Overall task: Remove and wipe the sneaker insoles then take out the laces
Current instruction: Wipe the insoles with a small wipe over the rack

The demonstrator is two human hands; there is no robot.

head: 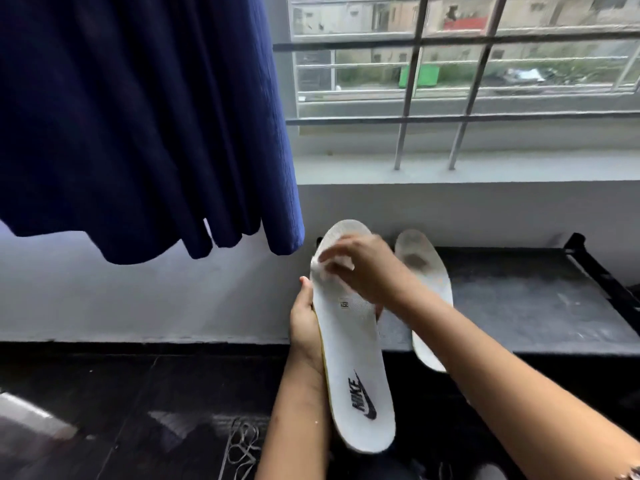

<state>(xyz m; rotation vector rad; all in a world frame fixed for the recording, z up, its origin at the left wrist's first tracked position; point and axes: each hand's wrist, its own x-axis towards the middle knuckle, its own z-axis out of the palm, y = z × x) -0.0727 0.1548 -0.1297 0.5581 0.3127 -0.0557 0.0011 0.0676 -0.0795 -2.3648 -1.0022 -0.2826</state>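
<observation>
The insole [349, 341] is gripped at its edge by the left hand [304, 320], toe pointing away; beyond it, a cloth [337, 265] is pinched against the toe by the right hand [363, 268].

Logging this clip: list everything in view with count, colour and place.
held insole: 1, white with black logo, raised at centre
wipe: 1, white, pressed on held insole's toe half
rack: 1, black, below window
second insole: 1, white, stained, lying on rack
laces: 1 tangle, pale, floor at bottom
cloth: 1, dark blue, hanging upper left
window bars: several, grey, upper right
left hand: 1, grips held insole's edge
right hand: 1, holds wipe
</observation>
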